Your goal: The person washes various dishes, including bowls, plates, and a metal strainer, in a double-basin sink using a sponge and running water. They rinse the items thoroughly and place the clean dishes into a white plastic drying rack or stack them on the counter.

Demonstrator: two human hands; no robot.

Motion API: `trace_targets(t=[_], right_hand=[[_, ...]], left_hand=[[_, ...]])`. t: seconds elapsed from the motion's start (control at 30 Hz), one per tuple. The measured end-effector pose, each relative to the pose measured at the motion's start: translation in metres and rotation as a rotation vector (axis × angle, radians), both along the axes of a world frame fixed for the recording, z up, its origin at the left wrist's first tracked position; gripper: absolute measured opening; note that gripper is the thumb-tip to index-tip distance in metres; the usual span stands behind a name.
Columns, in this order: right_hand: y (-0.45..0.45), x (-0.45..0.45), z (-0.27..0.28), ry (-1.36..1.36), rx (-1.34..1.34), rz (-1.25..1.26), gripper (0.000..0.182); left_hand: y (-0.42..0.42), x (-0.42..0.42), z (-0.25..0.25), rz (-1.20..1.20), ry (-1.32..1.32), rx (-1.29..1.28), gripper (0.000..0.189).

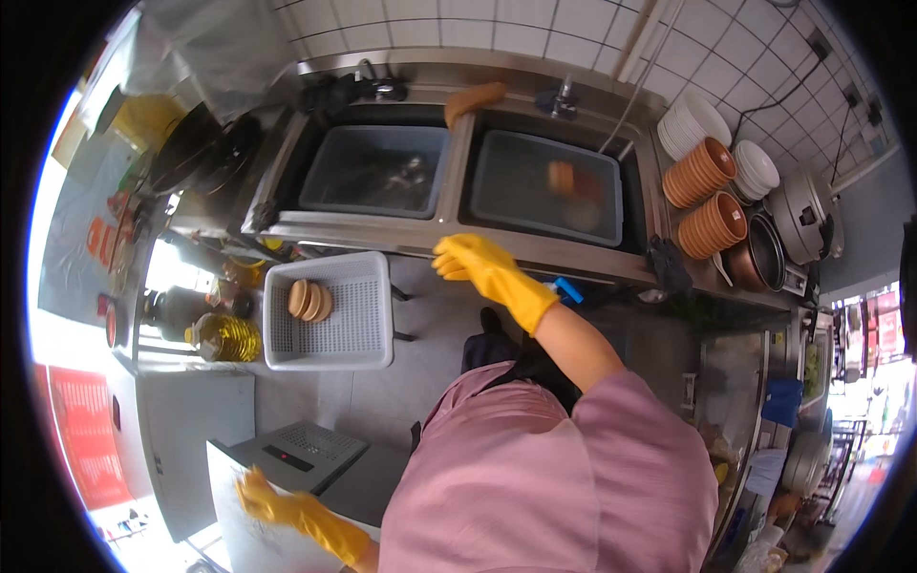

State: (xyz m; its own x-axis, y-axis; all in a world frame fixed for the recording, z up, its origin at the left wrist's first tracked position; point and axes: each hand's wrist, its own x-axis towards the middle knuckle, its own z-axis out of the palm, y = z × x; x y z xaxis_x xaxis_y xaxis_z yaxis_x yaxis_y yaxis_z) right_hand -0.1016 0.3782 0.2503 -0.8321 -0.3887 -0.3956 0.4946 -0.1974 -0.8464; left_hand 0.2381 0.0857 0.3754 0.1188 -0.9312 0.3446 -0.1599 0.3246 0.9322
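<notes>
Both my hands wear yellow rubber gloves. My right hand (476, 266) hovers by the front rim of the double sink (423, 233), its fingers slightly apart and nothing visible in them. Beyond it, a grey plastic tub (516, 208) in the right basin holds water and blurred brown bowls (566, 177). A second grey tub (340, 161) fills the left basin, with shiny pieces inside that are too blurred to name. Down at the lower left, my left hand (265, 498) is motion-blurred over a pale panel (243, 541); its grip is unclear. Several brown bowls (309, 301) lie in a light grey perforated basket (358, 336).
Stacks of brown bowls (709, 225) and white plates (693, 125) stand right of the sink, near a rice cooker (799, 215). Left are dark woks (208, 154) and an oil jug (223, 338). A grey cabinet (193, 430) stands lower left. Two faucets (387, 87) line the back.
</notes>
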Motion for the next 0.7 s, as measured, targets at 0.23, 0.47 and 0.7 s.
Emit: trace_targets(t=[0.23, 0.47, 0.7], right_hand=[[0.220, -0.058, -0.046, -0.124, 0.098, -0.599, 0.035], [0.302, -0.088, -0.070, -0.261, 0.078, -0.750, 0.038], [0.234, -0.142, -0.063, -0.313, 0.159, -0.632, 0.036]], left_hand=[[0.030, -0.249, -0.032, -0.635, 0.106, 0.161, 0.037], [0.104, -0.386, -0.069, -1.039, 0.135, 0.243, 0.025], [0.102, -0.434, -0.075, -1.041, -0.041, 0.383, 0.025]])
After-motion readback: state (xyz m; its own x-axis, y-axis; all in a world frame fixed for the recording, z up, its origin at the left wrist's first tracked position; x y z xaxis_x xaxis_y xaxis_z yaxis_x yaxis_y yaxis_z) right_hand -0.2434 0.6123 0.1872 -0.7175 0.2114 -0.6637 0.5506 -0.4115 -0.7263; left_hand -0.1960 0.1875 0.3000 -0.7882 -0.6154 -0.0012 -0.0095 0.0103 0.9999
